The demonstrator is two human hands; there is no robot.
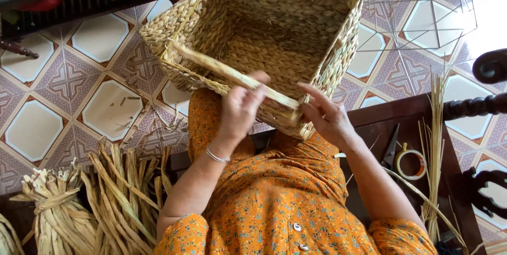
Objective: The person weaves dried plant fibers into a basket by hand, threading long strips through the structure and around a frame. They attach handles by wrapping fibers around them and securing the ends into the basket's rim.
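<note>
Patterned tile floor, with a dark wooden seat beneath the person. A square woven basket, pale straw, tight plaiting, mouth tilted toward the camera, rests on the lap. The left hand is clamped on a flat fibre strand crossing the basket's near rim; the right hand, fingers spread, presses that rim. Judgement: keep the strand taut and flat. Fibre bundles lie left of the basket; scissors and a tape roll lie to its right
</note>
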